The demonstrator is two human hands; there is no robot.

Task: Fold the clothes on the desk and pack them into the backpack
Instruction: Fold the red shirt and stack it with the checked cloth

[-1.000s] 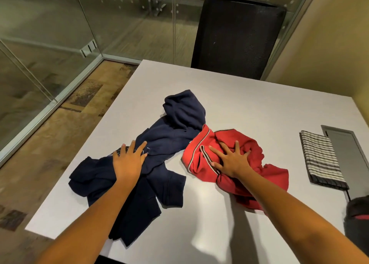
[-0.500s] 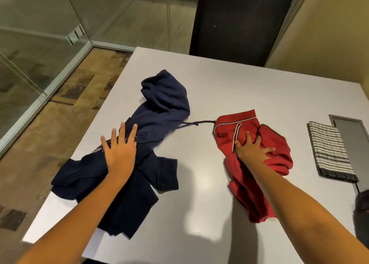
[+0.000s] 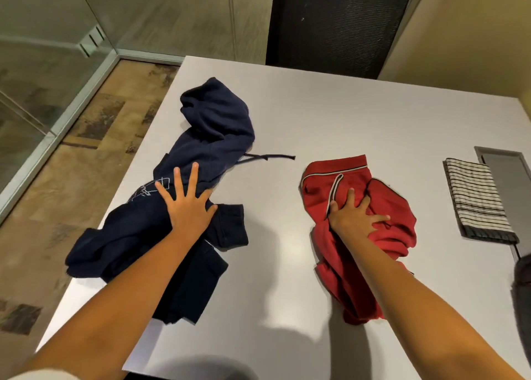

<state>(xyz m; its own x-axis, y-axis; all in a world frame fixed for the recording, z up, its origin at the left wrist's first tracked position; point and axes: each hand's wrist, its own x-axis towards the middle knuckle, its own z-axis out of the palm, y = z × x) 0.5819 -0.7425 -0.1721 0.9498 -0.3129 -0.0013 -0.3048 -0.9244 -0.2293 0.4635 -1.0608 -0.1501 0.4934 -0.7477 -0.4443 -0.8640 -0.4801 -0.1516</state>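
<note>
Left hand (image 3: 188,210): fingers spread on navy hoodie (image 3: 218,127)
Right hand (image 3: 353,216): fingers splayed, pressing red garment (image 3: 388,201)
Change: garments slid apart on desk (image 3: 344,115); folding can start

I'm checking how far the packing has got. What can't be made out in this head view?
Head view only:
1. Right edge: a dark thing, cut off by the frame; backpack or not, unclear.
2. The red garment is bunched and partly under the right hand; type unclear.
3. The hoodie print is creased and partly under the left hand; unreadable.
</note>
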